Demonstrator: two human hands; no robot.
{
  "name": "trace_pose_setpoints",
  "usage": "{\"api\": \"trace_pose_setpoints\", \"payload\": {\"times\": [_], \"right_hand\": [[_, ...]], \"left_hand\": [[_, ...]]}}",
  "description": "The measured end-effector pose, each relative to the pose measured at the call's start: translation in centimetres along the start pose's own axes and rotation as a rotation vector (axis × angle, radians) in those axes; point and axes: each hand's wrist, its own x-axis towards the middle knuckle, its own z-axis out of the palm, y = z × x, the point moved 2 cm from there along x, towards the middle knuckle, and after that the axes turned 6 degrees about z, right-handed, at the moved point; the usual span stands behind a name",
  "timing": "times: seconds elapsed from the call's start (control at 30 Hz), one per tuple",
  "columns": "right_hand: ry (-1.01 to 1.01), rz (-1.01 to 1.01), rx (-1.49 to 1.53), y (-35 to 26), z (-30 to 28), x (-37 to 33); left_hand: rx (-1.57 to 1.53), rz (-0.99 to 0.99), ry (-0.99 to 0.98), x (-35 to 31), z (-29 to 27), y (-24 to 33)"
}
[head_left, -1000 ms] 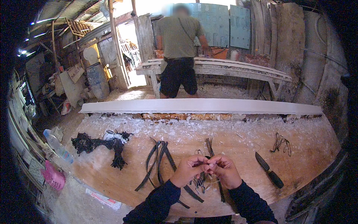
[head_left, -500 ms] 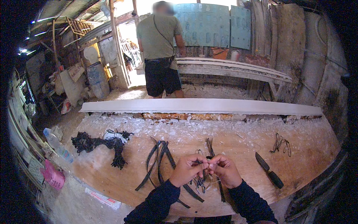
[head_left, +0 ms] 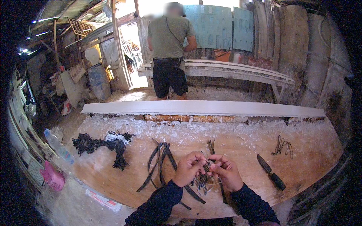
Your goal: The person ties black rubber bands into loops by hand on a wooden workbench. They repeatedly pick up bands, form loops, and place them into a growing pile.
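Observation:
My left hand (head_left: 189, 168) and my right hand (head_left: 227, 173) meet over the near middle of the wooden tabletop (head_left: 241, 150). Both have closed fingers, pinching the top of a small bundle of thin dark cords (head_left: 203, 183). Its loose ends hang below my fingers, and a pale thin strand loops beside my right hand. Flat black strips (head_left: 162, 164) lie left of my hands; another dark strip (head_left: 211, 146) runs beneath them. To the right rests a knife (head_left: 270, 171) with a dark blade and black handle. What exactly sits between my fingertips is partly hidden.
A heap of knotted black cords (head_left: 103, 145) lies at the left, and a small cord bundle (head_left: 283, 146) at the right. A long white moulding (head_left: 203, 108) spans the table's far edge. A plastic bottle (head_left: 58, 145) and pink container (head_left: 52, 176) stand leftward. A person (head_left: 169, 49) stands beyond.
My fingers have shifted on the cords, and the dark bundle now shows higher between my hands. The person beyond has moved a little to the right.

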Motion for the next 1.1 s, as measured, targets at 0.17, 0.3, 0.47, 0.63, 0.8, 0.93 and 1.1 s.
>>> {"api": "trace_pose_setpoints", "payload": {"times": [0.17, 0.3, 0.47, 0.63, 0.8, 0.93, 1.1], "right_hand": [[0.008, -0.046, 0.020, 0.1, -0.2, 0.3], [-0.018, -0.119, -0.037, 0.2, -0.2, 0.5], [-0.046, -0.110, -0.038, 0.5, -0.2, 0.6], [-0.006, -0.186, -0.240, 1.1, -0.1, 0.6], [0.018, -0.260, -0.297, 1.3, 0.3, 0.2], [-0.018, -0.241, -0.235, 1.3, 0.4, -0.2], [-0.036, -0.290, -0.257, 1.3, 0.5, -0.2]], "left_hand": [[-0.116, -0.106, -0.136, 0.5, -0.6, 0.3], [-0.048, 0.019, -0.221, 0.5, -0.1, 0.5], [0.070, 0.010, -0.171, 0.3, -0.5, 0.6], [0.506, 0.348, -0.238, 0.9, -0.9, 1.7], [0.495, 0.370, -0.268, 1.0, -1.0, 1.9], [0.524, 0.415, -0.288, 1.1, -1.2, 1.6], [0.506, 0.348, -0.314, 1.3, -1.6, 1.0]]}}
